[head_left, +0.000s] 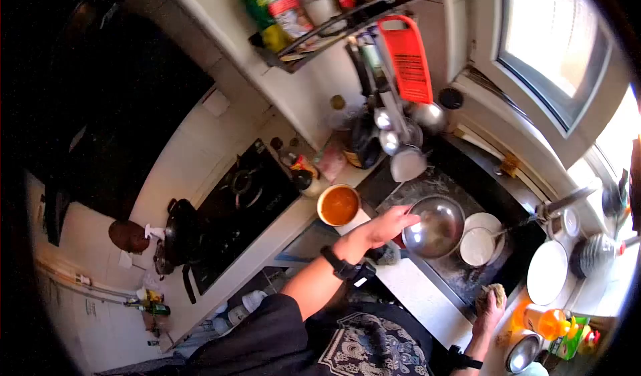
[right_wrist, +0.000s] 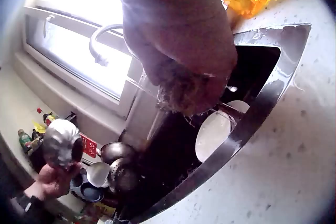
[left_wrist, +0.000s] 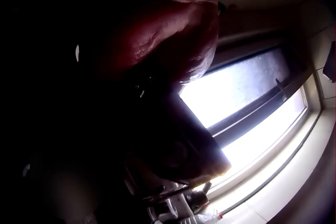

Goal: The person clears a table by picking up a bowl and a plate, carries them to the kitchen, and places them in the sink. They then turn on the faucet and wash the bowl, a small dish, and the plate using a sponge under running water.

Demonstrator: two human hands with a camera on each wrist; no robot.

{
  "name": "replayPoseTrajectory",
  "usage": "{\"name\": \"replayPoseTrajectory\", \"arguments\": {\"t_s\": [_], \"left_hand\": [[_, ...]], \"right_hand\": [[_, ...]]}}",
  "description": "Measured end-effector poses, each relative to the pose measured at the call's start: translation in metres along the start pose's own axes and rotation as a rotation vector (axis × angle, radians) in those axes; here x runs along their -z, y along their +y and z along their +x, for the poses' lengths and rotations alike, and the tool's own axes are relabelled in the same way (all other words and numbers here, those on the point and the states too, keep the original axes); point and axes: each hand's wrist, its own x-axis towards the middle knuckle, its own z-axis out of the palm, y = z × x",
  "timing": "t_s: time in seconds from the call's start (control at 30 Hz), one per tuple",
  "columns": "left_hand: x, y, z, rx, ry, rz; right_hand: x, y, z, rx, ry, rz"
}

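Observation:
A metal bowl (head_left: pixel 434 226) is held at its rim by the left hand (head_left: pixel 387 228) above the dark sink; in the right wrist view the left hand (right_wrist: pixel 55 179) grips the same shiny bowl (right_wrist: pixel 62 142). The right hand (head_left: pixel 491 312) holds a brownish scrubber (head_left: pixel 489 297) near the sink's edge, its fingers curled round the scrubber (right_wrist: pixel 184 90) in the right wrist view. White bowls (head_left: pixel 478 246) sit in the sink. The left wrist view is mostly dark and shows part of the left hand (left_wrist: pixel 168 35).
A bowl of orange-red liquid (head_left: pixel 339 205) stands on the counter left of the sink. Ladles (head_left: pixel 407 163) hang behind it. A faucet (head_left: pixel 567 200), a white plate (head_left: pixel 547 272) and an orange bottle (head_left: pixel 551 322) are on the right. A stove (head_left: pixel 244 202) is further left.

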Motion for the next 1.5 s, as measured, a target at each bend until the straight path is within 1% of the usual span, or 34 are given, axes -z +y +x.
{"name": "replayPoseTrajectory", "arguments": {"t_s": [0.03,0.07,0.1,0.13,0.17,0.2,0.23,0.27,0.3,0.33,0.37,0.4,0.47,0.5,0.53,0.63,0.67,0.7,0.73,0.77,0.8,0.83,0.97,1.03,1.1,1.17,1.2,1.23,1.3,1.37,1.4,1.43,1.47,1.5], "left_hand": [[0.014,0.003,-0.017,-0.014,-0.002,-0.008],[0.033,0.009,-0.041,-0.048,0.001,0.089],[0.065,0.006,-0.064,-0.062,0.021,0.273],[0.073,0.02,-0.097,-0.043,0.099,0.17],[0.1,0.006,-0.119,-0.061,0.224,0.021],[0.127,0.004,-0.149,-0.012,0.274,-0.046],[0.14,0.001,-0.175,-0.064,0.521,0.042],[0.17,-0.019,-0.197,-0.193,0.586,-0.084],[0.169,-0.014,-0.213,-0.2,0.747,-0.299],[0.198,-0.037,-0.24,-0.119,0.892,-0.245],[0.22,-0.058,-0.256,-0.101,1.007,-0.369],[0.238,-0.079,-0.274,-0.051,1.052,-0.372],[0.262,-0.122,-0.298,0.038,1.153,-0.403],[0.264,-0.133,-0.305,0.08,1.211,-0.433],[0.266,-0.142,-0.315,0.173,1.23,-0.393],[0.278,-0.18,-0.331,0.189,1.253,-0.494],[0.285,-0.191,-0.335,0.184,1.273,-0.528],[0.286,-0.192,-0.338,0.189,1.287,-0.521],[0.296,-0.206,-0.341,0.16,1.301,-0.562],[0.306,-0.221,-0.345,0.13,1.313,-0.603],[0.306,-0.224,-0.348,0.057,1.326,-0.595],[0.304,-0.221,-0.349,0.062,1.305,-0.565],[0.284,-0.201,-0.342,0.095,1.492,-0.51],[0.276,-0.198,-0.353,0.078,1.39,-0.428],[0.257,-0.175,-0.347,0.028,1.409,-0.38],[0.295,-0.201,-0.352,0.055,1.683,0.016],[0.31,-0.204,-0.353,0.051,1.82,0.108],[0.306,-0.194,-0.345,-0.059,1.837,0.109],[0.295,-0.172,-0.327,-0.279,1.847,0.114],[0.248,-0.122,-0.29,-0.131,1.474,0.19],[0.241,-0.116,-0.268,-0.03,1.342,0.201],[0.215,-0.097,-0.243,0.008,1.201,0.237],[0.196,-0.089,-0.219,-0.002,1.082,0.205],[0.189,-0.086,-0.198,0.02,1.003,0.019]], "right_hand": [[-0.011,-0.005,-0.008,-0.006,0.046,-0.004],[-0.011,0.001,-0.006,-0.001,0.003,-0.034],[-0.004,0.006,-0.003,0.003,-0.036,-0.064],[-0.003,0.012,0.001,0.013,-0.039,-0.036],[-0.005,0.013,0.002,-0.009,-0.03,-0.043],[-0.009,0.015,0.004,-0.003,-0.014,-0.053],[-0.013,0.016,0.005,0.005,0.002,-0.064],[-0.018,0.014,0.004,-0.033,0.01,-0.051],[-0.027,0.012,0.004,-0.009,0.019,-0.052],[-0.035,0.011,0.004,0.015,0.027,-0.052],[-0.042,0.011,0.004,0.039,0.036,-0.052],[-0.043,0.013,0.008,0.071,-0.026,-0.098],[-0.056,0.012,0.01,0.061,-0.024,-0.095],[-0.065,0.009,0.01,0.055,-0.024,-0.094],[-0.072,0.006,0.01,0.044,-0.051,-0.093],[-0.081,0.001,0.018,0.051,-0.181,-0.217],[-0.074,0.013,0.029,0.082,-0.115,-0.304],[-0.073,0.015,0.03,0.129,-0.137,-0.315],[-0.073,0.017,0.032,0.176,-0.158,-0.326],[-0.084,0.009,0.028,0.045,-0.122,-0.181],[-0.086,0.009,0.03,0.05,-0.122,-0.204],[-0.094,0.007,0.027,0.092,-0.089,-0.217],[-0.106,-0.017,0.013,-0.031,-0.109,-0.231],[-0.095,-0.012,0.018,0.062,-0.05,-0.258],[-0.089,-0.018,0.013,0.023,-0.017,-0.142],[-0.062,-0.011,0.02,0.031,-0.047,-0.145],[-0.053,-0.012,0.019,0.038,-0.046,-0.119],[-0.05,-0.019,0.014,-0.01,-0.029,-0.048],[-0.046,-0.033,0.004,-0.037,0.056,-0.017],[-0.035,-0.035,0.001,-0.019,0.078,0.027],[-0.028,-0.034,0.001,-0.019,0.066,0.046],[-0.023,-0.032,0.002,-0.018,0.051,0.068],[-0.022,-0.032,0.001,-0.014,0.048,0.096],[-0.019,-0.03,0.0,-0.016,0.057,0.104]]}}
